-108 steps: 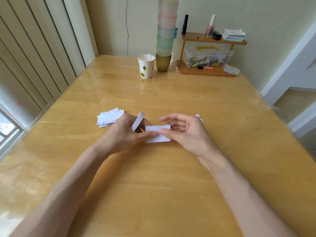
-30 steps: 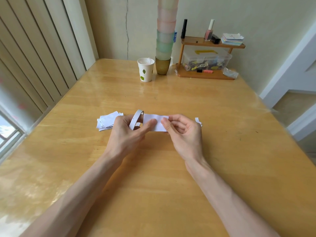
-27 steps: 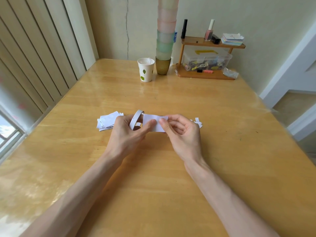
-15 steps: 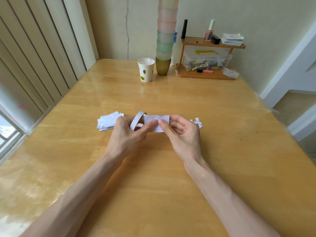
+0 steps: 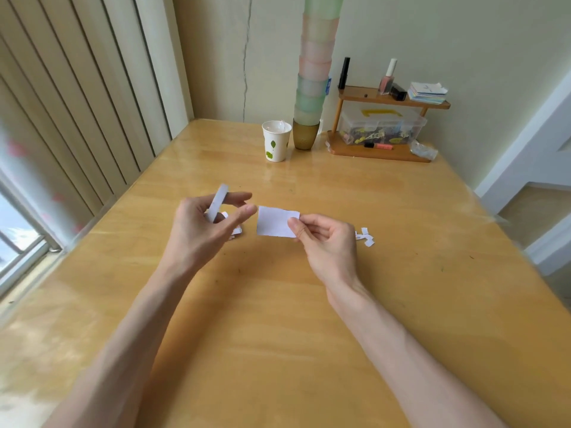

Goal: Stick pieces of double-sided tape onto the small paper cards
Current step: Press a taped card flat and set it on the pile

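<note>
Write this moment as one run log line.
left hand: holds white tape roll | right hand: pinches small white paper card

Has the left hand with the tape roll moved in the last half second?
Yes. The left hand, holding the tape roll, has pulled left, away from the card in the right hand, and now covers most of the card pile.

One left hand (image 5: 197,233), one right hand (image 5: 327,245), one paper card (image 5: 275,222), one tape roll (image 5: 217,205), one paper cup (image 5: 276,141), one cup tower (image 5: 312,88), one shelf (image 5: 392,100).
</note>
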Available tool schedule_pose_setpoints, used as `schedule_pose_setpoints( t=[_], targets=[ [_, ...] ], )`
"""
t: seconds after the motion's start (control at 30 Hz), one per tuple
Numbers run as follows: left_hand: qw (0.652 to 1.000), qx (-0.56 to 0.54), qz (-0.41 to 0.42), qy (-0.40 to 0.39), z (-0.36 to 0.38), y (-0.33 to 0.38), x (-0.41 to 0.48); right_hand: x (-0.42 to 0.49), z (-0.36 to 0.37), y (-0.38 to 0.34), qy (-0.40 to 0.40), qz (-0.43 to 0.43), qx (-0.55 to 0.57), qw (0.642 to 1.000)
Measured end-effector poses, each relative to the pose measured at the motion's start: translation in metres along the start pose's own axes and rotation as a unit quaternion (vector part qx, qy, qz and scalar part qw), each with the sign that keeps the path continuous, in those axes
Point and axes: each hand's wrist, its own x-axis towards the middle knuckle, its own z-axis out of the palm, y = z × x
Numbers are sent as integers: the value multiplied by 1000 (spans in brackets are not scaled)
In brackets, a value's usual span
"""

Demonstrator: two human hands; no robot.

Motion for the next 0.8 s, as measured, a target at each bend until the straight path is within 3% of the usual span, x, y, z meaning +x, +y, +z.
schedule_pose_setpoints(
  t=[0.17, 0.33, 0.53, 0.6, 0.67, 0.73, 0.8],
  targets=[
    [994, 2, 23, 106, -34, -18, 16, 16, 39, 4, -51, 3, -78, 996],
    [990, -15, 22, 140, -37, -23, 20, 25, 88, 7, -83, -14, -167, 982],
    [995, -22, 23, 96, -34, -29, 21, 25, 103, 14, -63, -177, -407, 894],
    [996, -18, 22, 81, -32, -26, 18, 24, 99, 14, -29, -198, -364, 910],
    [998, -37, 18, 48, -26, -20, 13, 24, 90, 5, -29, -162, -223, 961],
    [996, -91, 7, -18, -20, -15, 9, 22, 77, -11, -97, -68, -65, 991],
    [986, -149, -13, -77, -14, -12, 8, 19, 61, -22, -175, -29, -4, 984]
  ],
)
